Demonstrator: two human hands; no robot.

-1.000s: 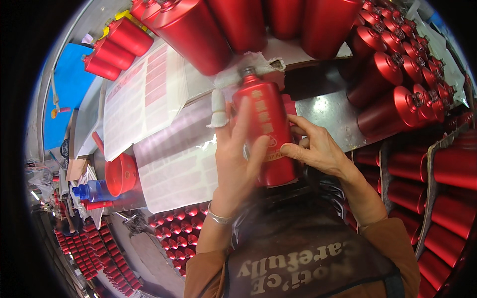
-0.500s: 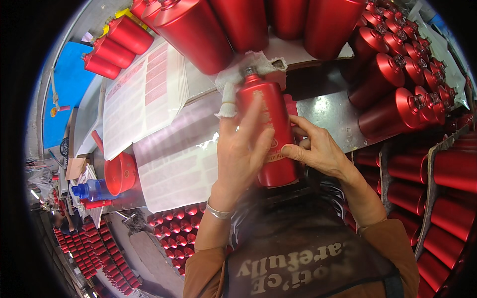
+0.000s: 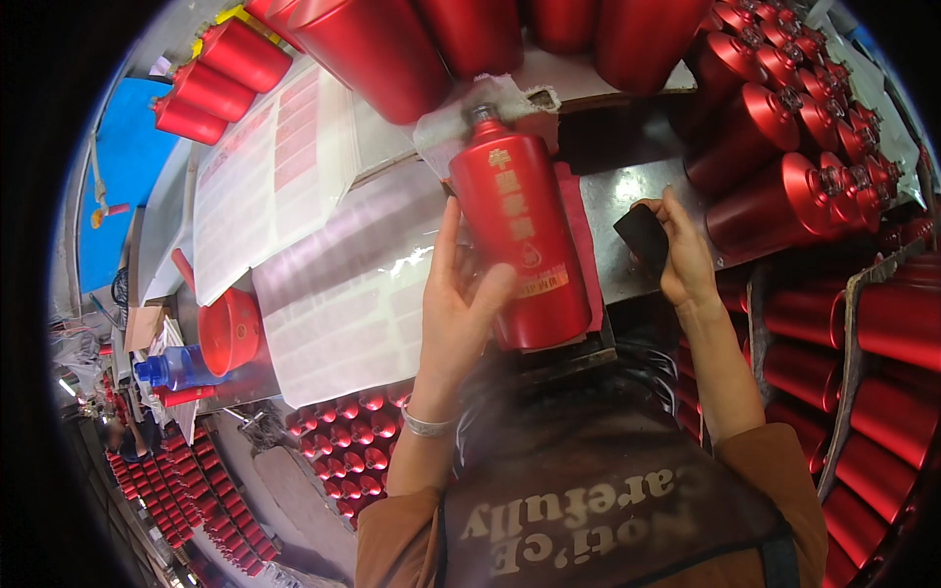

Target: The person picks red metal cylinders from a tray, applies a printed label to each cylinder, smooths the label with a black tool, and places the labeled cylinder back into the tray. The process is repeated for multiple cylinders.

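Note:
A red matte bottle with gold characters down its front lies on the bench, its neck pointing away from me and resting at a white cloth. My left hand is at the bottle's left side, index finger stretched along it and thumb spread over its lower front. Whether the thumb presses on the surface I cannot tell. To the right of the bottle, clear of it, my right hand pinches a small flat black scraper between thumb and fingers. A red cloth shows under the bottle's right edge.
Printed transfer sheets cover the bench at left, near a red dipper and a blue plastic bottle. Large red bottles stand at the far edge. More red bottles crowd the right, above a loaded rack.
My right hand has left the bottle and moved right, now showing the black scraper. My left hand has shifted lower and off the gold characters, which are now uncovered.

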